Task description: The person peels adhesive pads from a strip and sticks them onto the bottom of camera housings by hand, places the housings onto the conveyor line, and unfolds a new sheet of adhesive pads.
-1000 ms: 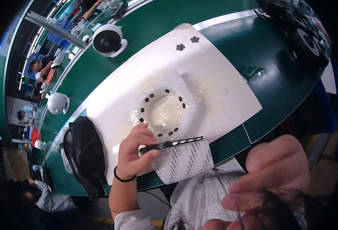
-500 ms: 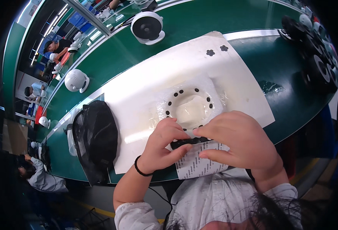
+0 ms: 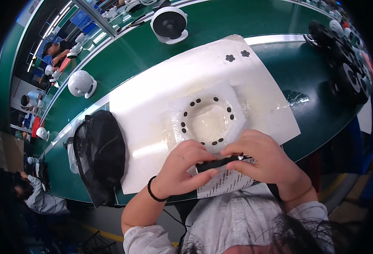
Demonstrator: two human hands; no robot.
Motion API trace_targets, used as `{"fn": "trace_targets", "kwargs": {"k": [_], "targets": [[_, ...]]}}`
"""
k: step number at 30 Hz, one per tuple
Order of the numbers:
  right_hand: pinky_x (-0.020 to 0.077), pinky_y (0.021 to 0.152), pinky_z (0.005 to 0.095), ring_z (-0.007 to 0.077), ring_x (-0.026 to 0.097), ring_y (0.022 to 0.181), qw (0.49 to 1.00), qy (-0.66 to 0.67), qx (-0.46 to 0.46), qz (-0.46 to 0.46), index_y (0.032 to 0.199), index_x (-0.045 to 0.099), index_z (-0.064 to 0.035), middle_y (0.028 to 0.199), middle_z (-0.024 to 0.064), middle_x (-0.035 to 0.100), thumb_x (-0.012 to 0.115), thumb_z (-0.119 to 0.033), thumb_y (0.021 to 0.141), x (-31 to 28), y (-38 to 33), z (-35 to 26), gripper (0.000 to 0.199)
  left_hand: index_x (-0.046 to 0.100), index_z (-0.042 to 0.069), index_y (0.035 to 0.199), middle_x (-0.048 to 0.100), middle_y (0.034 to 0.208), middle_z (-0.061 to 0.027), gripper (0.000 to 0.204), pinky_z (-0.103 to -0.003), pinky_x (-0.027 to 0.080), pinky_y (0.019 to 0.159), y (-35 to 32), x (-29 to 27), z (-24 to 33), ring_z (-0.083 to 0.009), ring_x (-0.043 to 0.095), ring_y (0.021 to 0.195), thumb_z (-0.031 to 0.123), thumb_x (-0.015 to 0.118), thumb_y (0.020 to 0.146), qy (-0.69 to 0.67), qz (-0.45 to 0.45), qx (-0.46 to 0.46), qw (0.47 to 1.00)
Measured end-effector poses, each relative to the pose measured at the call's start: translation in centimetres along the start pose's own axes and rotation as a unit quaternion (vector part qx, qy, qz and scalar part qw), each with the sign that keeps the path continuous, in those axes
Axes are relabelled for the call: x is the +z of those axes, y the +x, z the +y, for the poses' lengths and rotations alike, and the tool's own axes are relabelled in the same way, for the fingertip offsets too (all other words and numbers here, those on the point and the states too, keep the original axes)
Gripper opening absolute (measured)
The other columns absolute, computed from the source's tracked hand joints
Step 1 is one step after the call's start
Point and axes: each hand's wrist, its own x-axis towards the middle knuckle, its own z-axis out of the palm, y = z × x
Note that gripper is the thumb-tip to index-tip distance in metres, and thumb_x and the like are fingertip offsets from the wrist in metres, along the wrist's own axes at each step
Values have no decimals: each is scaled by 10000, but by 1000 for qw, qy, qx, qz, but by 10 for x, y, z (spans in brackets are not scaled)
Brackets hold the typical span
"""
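Between my two hands, just short of the near table edge, lies a narrow, flat black strip [image 3: 214, 164]. My left hand [image 3: 180, 170] is closed on its left end, thumb on the near side and fingers on the far side. My right hand [image 3: 266, 155] is pinched on its right end, thumb opposing fingers; a small pale spot shows at the fingertips, too small to identify.

On the near side of the grip hangs a white paper sheet [image 3: 225, 184] bearing repeated rows of small dark lettering. Whether strip and sheet are joined cannot be determined.

Directly beyond the grip sits a white foam block [image 3: 227, 91] with a round central recess, ringed by small black oval pads [image 3: 216, 99]. It rests on a large white board [image 3: 148, 101]. Farther out, beyond and slightly right of the grip, two black flower-shaped pieces [image 3: 230, 58] lie on that board. Left of the grip, well apart, is a black mesh bag [image 3: 100, 154].
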Motion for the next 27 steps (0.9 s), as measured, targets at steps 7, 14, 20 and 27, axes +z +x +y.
{"fn": "trace_targets", "kwargs": {"k": [7,14,20,27], "targets": [[436,720,319,213,562,778,991,84,93,38,987,596,-77,816,78,566,692,-133,723,5,-14,7,286,608,56,901,599,770,-65,235,-308,423,656,1,2,4,-227,547,718,126,694,694,-17,6,-52,999],[419,759,312,207,546,817,997,38,59,44,1012,591,-98,826,52,578,693,-147,727,2,-19,11,307,611,44,883,602,782,-57,211,-259,438,609,-2,-2,11,-158,567,689,128,708,715,-62,0,-145,987],[412,775,325,205,552,816,994,52,100,13,1025,582,-91,832,45,610,692,-196,733,-5,-17,11,330,610,36,877,596,771,-54,200,-253,441,590,-4,2,8,-147,563,675,93,708,712,-79,7,-143,987],[449,661,305,220,595,707,985,112,125,-50,915,622,-48,767,90,624,696,-263,735,-12,-16,18,290,604,39,843,595,759,-59,186,-271,437,596,-4,1,9,-180,562,663,60,707,690,-55,-4,-103,993]]}}
